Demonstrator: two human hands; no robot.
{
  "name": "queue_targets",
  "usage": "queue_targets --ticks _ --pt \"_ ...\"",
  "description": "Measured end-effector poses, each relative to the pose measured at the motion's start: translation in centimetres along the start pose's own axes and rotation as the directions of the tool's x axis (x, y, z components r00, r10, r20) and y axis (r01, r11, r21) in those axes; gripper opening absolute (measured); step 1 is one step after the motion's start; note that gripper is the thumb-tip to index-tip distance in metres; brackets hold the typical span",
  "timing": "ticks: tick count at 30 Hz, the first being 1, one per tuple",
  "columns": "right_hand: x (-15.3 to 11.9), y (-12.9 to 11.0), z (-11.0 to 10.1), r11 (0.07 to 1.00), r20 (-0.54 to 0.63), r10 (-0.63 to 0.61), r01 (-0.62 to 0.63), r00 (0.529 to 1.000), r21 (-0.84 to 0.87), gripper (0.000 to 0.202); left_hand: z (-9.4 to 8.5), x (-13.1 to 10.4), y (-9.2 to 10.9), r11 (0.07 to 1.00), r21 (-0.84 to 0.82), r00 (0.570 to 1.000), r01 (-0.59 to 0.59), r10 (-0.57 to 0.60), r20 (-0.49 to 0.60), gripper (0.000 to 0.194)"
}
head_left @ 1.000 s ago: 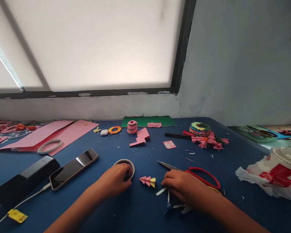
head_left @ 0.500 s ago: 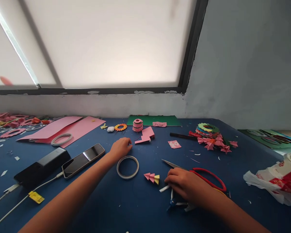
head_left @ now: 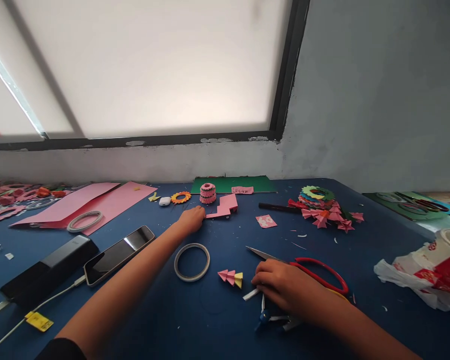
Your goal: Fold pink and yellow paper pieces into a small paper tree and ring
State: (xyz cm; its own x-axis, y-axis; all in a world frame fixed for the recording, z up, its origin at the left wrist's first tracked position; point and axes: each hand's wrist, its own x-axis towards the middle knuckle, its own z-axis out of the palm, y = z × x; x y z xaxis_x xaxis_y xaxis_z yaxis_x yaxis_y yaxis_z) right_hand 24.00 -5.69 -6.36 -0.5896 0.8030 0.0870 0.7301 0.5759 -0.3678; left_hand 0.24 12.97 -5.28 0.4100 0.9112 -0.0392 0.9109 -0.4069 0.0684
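My left hand (head_left: 192,220) reaches forward, its fingers curled together at the left end of a pink paper piece (head_left: 227,204). Whether the fingertips grip the paper or only touch it is hard to see. My right hand (head_left: 281,280) rests on the table with bent fingers, beside and partly over red-handled scissors (head_left: 318,267). Under its fingers a white strip (head_left: 251,294) pokes out, with a small blue item (head_left: 264,316) just below. What lies under the palm is hidden. Between the hands are a folded pink-and-yellow paper piece (head_left: 230,278) and a roll of tape (head_left: 192,262).
To the left lie a phone (head_left: 120,255), a black power bank (head_left: 48,267), pink sheets (head_left: 112,200) and another tape roll (head_left: 84,221). Behind stand a pink paper ring stack (head_left: 207,193) and a green board (head_left: 234,184). Paper flowers (head_left: 328,215) and a plastic bag (head_left: 416,272) are at right.
My left hand has moved forward to the edge of the pink paper. The right hand stays in place. The whole view has shifted slightly.
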Motion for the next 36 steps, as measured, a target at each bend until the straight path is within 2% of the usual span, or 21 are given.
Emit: queue_targets --ticks 4,10,12,15,17,19,22,24,25,28,32,36 --pt "0.1 0.2 0.2 0.999 -0.078 0.024 -0.021 0.997 0.045 0.024 -2.4 -0.6 -0.2 1.0 -0.009 1.0 -0.025 0.025 -0.003 0.029" --pt "0.1 0.5 0.2 0.984 -0.266 0.085 -0.038 0.96 0.176 0.023 -8.0 -3.6 -0.2 0.986 -0.129 0.993 -0.109 0.113 0.027 0.014" --pt "0.1 0.3 0.0 0.975 -0.307 0.098 -0.03 0.947 0.22 0.024 -9.6 -5.2 0.7 0.969 -0.192 0.985 -0.157 0.166 0.034 0.003" --pt "0.2 -0.1 0.0 0.948 -0.344 0.134 -0.018 0.929 0.318 0.027 -11.4 -7.9 2.7 0.929 -0.282 0.96 -0.241 0.27 0.07 0.003" --pt "0.3 -0.5 0.2 0.906 -0.331 0.176 -0.021 0.927 0.423 0.032 -12.0 -9.4 4.2 0.901 -0.323 0.939 -0.29 0.333 0.086 0.005" --pt "0.4 -1.0 0.4 0.864 -0.282 0.208 -0.041 0.937 0.502 0.046 -12.0 -10.5 5.8 0.862 -0.376 0.908 -0.341 0.405 0.105 0.005" --pt "0.5 -1.6 0.3 0.831 -0.21 0.235 -0.084 0.949 0.55 0.07 -11.1 -11.4 7.8 0.799 -0.45 0.862 -0.398 0.494 0.115 0.006" --pt "0.5 -1.8 0.0 0.79 -0.174 0.227 -0.077 0.958 0.608 0.072 -10.2 -11.4 8.7 0.764 -0.486 0.838 -0.425 0.535 0.108 0.007" --pt "0.6 -1.9 -0.2 0.767 -0.16 0.209 -0.06 0.965 0.638 0.065 -9.8 -11.4 9.0 0.751 -0.499 0.831 -0.431 0.547 0.105 0.007" --pt "0.8 -1.7 -0.4 0.718 -0.127 0.146 -0.016 0.981 0.696 0.032 -8.6 -11.0 9.1 0.736 -0.524 0.838 -0.428 0.541 0.075 0.008" --pt "1.1 -1.5 0.0 0.677 -0.109 0.145 -0.018 0.983 0.736 0.033 -7.0 -10.9 7.9 0.735 -0.53 0.869 -0.423 0.494 -0.008 0.015" --pt "1.2 -1.7 0.3 0.683 -0.089 0.172 -0.054 0.981 0.728 0.033 -5.6 -11.8 6.5 0.774 -0.496 0.897 -0.394 0.442 -0.023 0.015"
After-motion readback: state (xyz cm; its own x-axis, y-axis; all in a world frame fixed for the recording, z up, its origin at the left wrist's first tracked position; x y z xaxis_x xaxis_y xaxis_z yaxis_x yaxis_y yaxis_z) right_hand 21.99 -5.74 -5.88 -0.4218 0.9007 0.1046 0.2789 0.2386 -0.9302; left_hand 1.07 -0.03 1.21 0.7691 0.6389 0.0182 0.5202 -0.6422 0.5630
